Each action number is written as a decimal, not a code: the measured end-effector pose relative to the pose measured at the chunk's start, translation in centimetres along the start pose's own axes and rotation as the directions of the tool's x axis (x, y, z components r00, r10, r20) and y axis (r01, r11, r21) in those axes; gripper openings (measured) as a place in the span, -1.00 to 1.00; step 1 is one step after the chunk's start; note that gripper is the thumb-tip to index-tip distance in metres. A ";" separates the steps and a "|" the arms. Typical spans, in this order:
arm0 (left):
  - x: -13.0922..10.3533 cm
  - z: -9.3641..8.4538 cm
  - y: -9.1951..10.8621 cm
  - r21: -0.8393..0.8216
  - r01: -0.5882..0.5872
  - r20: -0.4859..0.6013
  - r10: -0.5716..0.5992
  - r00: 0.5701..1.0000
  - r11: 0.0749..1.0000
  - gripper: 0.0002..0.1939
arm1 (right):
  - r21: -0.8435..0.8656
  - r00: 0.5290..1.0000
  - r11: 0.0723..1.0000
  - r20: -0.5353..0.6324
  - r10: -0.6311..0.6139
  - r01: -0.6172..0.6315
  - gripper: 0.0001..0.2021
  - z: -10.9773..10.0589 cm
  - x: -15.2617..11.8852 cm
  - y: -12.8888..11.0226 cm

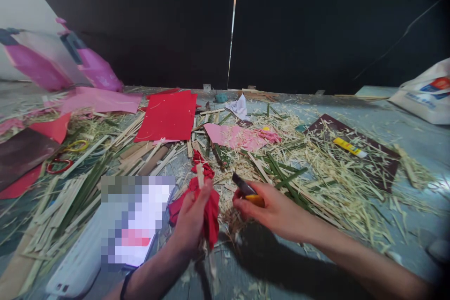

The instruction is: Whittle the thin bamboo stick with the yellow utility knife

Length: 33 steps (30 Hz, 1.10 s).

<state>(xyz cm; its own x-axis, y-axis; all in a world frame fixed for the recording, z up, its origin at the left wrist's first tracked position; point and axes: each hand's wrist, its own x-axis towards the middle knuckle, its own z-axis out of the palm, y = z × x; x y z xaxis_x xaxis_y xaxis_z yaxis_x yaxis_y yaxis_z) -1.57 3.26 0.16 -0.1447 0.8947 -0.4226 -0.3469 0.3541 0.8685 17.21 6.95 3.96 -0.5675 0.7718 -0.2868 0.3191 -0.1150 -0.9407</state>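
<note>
My left hand [191,215] is closed around a pale bamboo strip [200,174], which stands nearly upright in the fingers. Crumpled red material [213,215], paper or cloth, bunches around the strip and under the palm; which of the two, I cannot tell. Just to the right, my right hand [281,206] grips a utility knife [255,200] with a yellow and black body. Its dark front end points up and left toward the strip but stays apart from it. Bamboo shavings [242,168] lie beneath and beyond both hands.
Left of my hands lie a partly blurred phone [140,225], a white power strip [79,253] and bamboo slats [66,206]. Farther back are red sheets [167,117], pink paper [228,136] and pink spray bottles [96,65]. A glue tube [348,146] rests on a dark sheet [383,159].
</note>
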 end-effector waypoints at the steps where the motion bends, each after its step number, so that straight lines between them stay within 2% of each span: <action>1: 0.2 0.0 0.2 -0.028 -0.032 -0.035 0.031 0.999 0.999 -0.49 | 0.003 0.998 1.000 0.065 0.027 -0.027 -0.71 0.1 0.1 0.1; 4: 0.6 0.1 1.0 -0.098 -0.110 -0.105 0.099 0.990 0.989 -0.46 | 0.012 0.973 0.994 0.206 0.102 -0.107 -0.69 0.5 0.2 0.0; 7: 0.6 0.2 1.4 -0.175 -0.129 -0.126 0.108 0.986 0.976 -0.45 | 0.042 0.987 0.996 0.141 0.071 -0.077 -0.73 0.2 0.4 -0.4; 10: 0.5 0.4 1.4 -0.227 -0.112 -0.103 0.091 0.991 0.967 -0.46 | -0.008 0.997 1.000 0.073 0.027 -0.026 -0.77 -0.3 0.4 -0.5; 13: 0.6 0.4 1.4 -0.248 -0.122 -0.103 0.099 0.990 0.961 -0.47 | -0.038 0.982 0.997 0.175 0.072 -0.066 -0.78 -0.2 0.2 -0.2; 15: 0.8 0.3 1.4 -0.263 -0.124 -0.098 0.101 0.990 0.957 -0.48 | -0.047 0.977 0.996 0.198 0.080 -0.072 -0.82 0.0 0.1 0.0; 17: 0.9 0.2 1.3 -0.276 -0.111 -0.104 0.085 0.991 0.955 -0.48 | -0.087 0.986 0.994 0.150 0.074 -0.062 -0.86 -0.4 0.0 -0.1; 20: 0.7 -0.2 1.0 -0.269 -0.087 -0.101 0.062 0.993 0.959 -0.51 | -0.160 0.997 0.986 0.041 0.063 -0.055 -0.84 -2.4 -0.1 -0.8; 23: 0.1 -0.9 0.2 -0.209 -0.100 0.010 0.105 0.994 0.973 -0.59 | -0.148 0.995 0.989 -0.102 -0.002 -0.013 -0.78 -4.8 -0.2 -1.8; 26: -0.7 -1.7 -0.3 -0.176 -0.136 0.145 0.162 0.976 0.975 -0.47 | -0.083 0.972 0.996 -0.235 0.020 -0.040 -0.71 -6.3 -0.5 -2.4; 28: -0.9 -2.1 -0.2 -0.172 -0.130 0.298 0.177 0.938 0.977 -0.35 | -0.036 0.957 0.998 -0.288 0.036 -0.049 -0.67 -6.8 -0.8 -2.7; 29: -0.9 -2.3 0.0 -0.167 -0.138 0.387 0.194 0.901 0.976 -0.32 | -0.016 0.950 0.999 -0.310 0.039 -0.046 -0.65 -6.9 -0.9 -2.8; 30: -1.0 -2.4 0.2 -0.153 -0.162 0.475 0.216 0.853 0.975 -0.31 | 0.002 0.944 0.999 -0.328 0.039 -0.041 -0.63 -6.9 -1.0 -2.9; 32: -1.0 -2.7 0.4 -0.144 -0.204 0.585 0.249 0.772 0.968 -0.30 | 0.029 0.936 0.999 -0.350 0.044 -0.036 -0.60 -7.0 -1.1 -3.0; 33: -1.1 -2.8 0.3 -0.173 -0.190 0.648 0.257 0.717 0.966 -0.26 | 0.032 0.934 0.999 -0.354 0.047 -0.039 -0.60 -7.0 -1.1 -3.0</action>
<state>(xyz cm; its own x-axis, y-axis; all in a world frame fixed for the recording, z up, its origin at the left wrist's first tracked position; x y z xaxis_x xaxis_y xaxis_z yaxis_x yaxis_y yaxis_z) -4.15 1.68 0.18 0.4072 0.9091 0.0881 -0.4683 0.1250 0.8747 22.15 10.79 8.41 -0.2462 0.9369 -0.2484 0.3162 -0.1646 -0.9343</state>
